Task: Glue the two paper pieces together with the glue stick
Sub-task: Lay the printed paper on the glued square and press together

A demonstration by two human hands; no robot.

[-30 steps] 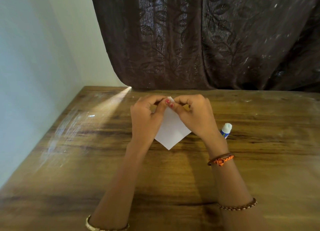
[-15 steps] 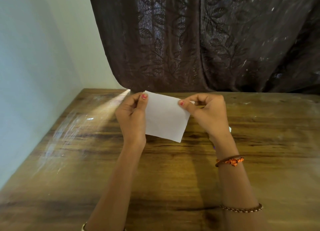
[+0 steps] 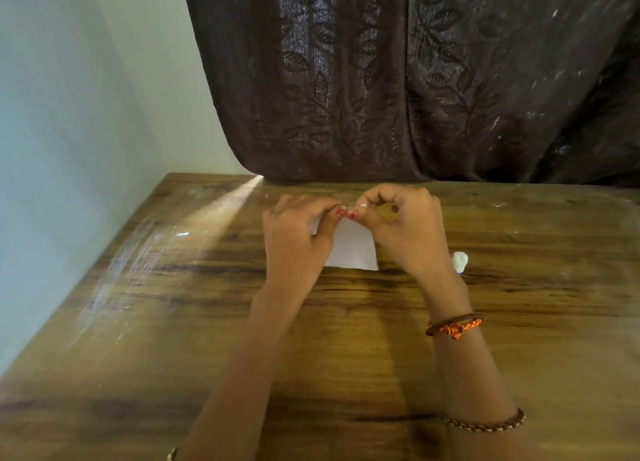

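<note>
A small white paper (image 3: 353,249) is held just above the wooden table (image 3: 173,322), near its far middle. My left hand (image 3: 294,239) and my right hand (image 3: 405,228) both pinch its top edge, thumbs and fingertips meeting close together. The hands cover much of the paper, so I cannot tell one piece from two. The glue stick's white cap (image 3: 460,261) peeks out from behind my right wrist, lying on the table.
A dark patterned curtain (image 3: 415,79) hangs along the table's far edge. A pale wall (image 3: 69,114) runs down the left side. A streak of light crosses the table's left part.
Half a second ago the hands were apart at the paper's two upper corners. They have come together at the top edge, and the paper has dropped lower.
</note>
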